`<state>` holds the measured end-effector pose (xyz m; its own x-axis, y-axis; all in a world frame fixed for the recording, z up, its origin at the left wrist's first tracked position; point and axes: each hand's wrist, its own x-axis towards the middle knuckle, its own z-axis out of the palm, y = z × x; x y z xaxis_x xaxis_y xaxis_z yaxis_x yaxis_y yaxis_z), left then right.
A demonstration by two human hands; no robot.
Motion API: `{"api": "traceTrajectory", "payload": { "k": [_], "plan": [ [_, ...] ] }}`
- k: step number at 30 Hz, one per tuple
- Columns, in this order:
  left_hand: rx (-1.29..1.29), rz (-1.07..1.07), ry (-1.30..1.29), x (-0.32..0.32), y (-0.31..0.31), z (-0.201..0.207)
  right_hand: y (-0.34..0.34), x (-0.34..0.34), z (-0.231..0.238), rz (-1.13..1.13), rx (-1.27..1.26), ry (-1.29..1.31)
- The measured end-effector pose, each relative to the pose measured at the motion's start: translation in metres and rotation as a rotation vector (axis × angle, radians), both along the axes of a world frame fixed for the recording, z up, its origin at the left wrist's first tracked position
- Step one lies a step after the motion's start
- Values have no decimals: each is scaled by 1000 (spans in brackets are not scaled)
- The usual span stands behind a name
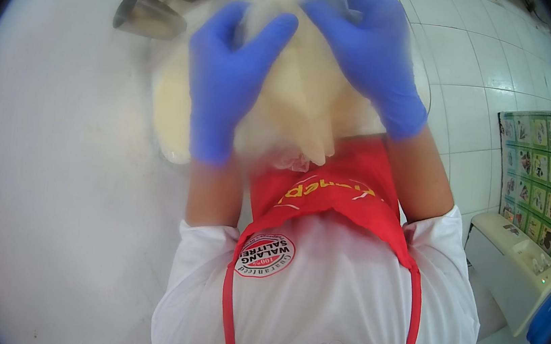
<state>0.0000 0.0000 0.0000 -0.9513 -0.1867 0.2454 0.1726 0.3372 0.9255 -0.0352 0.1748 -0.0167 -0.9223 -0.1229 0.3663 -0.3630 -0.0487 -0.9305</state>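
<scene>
My left hand [232, 75], in a blue glove, has its thumb and fingers curled at the near side of a thin, cloudy plastic bag [292, 85]. My right hand [377, 54], gloved the same way, pinches crumpled film at the bag's upper right. The bag hangs between both hands, down toward my red apron [336, 179]. Beneath it lies a pale yellow mass [173, 102] in a shallow tray [172, 155], mostly hidden by my hands and the bag. Haze and blur hide the bag's far end and whatever is inside.
A metal cup [147, 16] lies on its side left of my left hand, on the white table [63, 182]. Blurred metal tools and a dark container are behind it. To the right are floor tiles [464, 64], a cream appliance [516, 267] and a green picture board [537, 174].
</scene>
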Motion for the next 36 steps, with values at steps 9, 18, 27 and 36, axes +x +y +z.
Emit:
{"api": "traceTrajectory", "payload": {
  "k": [9,18,27,36],
  "plan": [
    [98,220,242,-9,-27,15,24,0,-14,-302,-157,-164],
    [32,-61,37,13,-21,22,5,-9,-20,203,112,11],
    [5,5,88,2,-31,14,-1,-21,7,208,95,-26],
    [8,149,157,-13,-20,-3,-7,-18,-10,-78,-126,7]
  ]
}}
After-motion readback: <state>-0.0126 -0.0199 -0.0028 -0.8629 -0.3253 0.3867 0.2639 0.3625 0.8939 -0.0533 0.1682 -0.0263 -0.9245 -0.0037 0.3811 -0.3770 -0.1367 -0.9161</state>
